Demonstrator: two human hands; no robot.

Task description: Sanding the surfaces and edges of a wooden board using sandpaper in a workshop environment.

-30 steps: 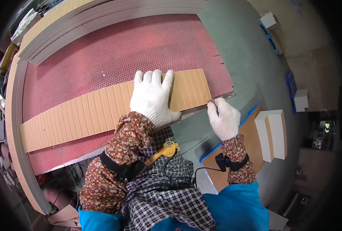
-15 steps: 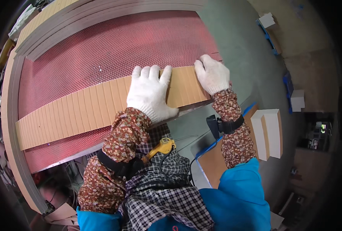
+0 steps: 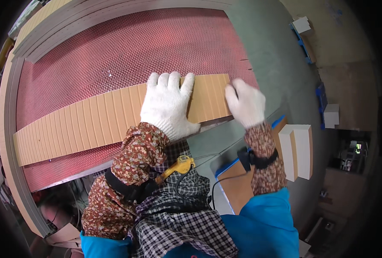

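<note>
A long tan grooved strip (image 3: 100, 109) lies across a red mesh-topped work table (image 3: 156, 41), its left end against a raised stacked border. My left hand (image 3: 166, 101), in a white knit glove, rests flat on the strip right of its middle, fingers stretched toward the far edge and thumb out to the right. My right hand (image 3: 247, 104), gloved the same way, is just off the strip's right end. Its fingers are curled in and slightly blurred; whatever may be in them is hidden.
Layered board edging (image 3: 10, 116) rises along the table's left and far sides. A yellow tool (image 3: 180, 165) hangs at my checked apron. To the right, white-and-tan blocks (image 3: 302, 150) stand near a blue-edged brown board (image 3: 234, 189). Farther off are blue pallets (image 3: 321, 101).
My right hand has moved right and slightly nearer, from the strip's far right corner to just beyond its end. My left hand stays flat on the strip.
</note>
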